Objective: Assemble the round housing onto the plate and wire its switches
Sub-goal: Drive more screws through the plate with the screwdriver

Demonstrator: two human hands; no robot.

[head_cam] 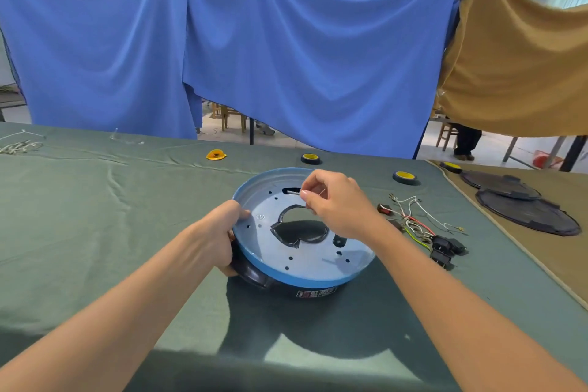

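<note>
Three black, yellow-cored tape rolls (310, 158) (404, 177) (450, 166) are lying from twelve to two o'clock of the one blue-rimmed round metal plate (318, 261), while two dark flat round discs (499, 183) (528, 212) are lying at three o'clock.

Workshop or assembly hall; partitioned bench station. Worktable under dark green cloth (95, 207). Blue fabric sheets (254, 41) and tan fabric sheet (515, 57) hung as dividers beyond the left hand (219, 232) and right hand (337, 204). Bundle of coloured wires with black plastic connectors (426, 229) just right of the right hand; black-and-yellow tape rolls (404, 177) beyond it. Flat black round covers (525, 213) farther right. Loose white cord (20, 146) far left of the left hand. Wooden chairs (227, 114) behind the sheets.
</note>
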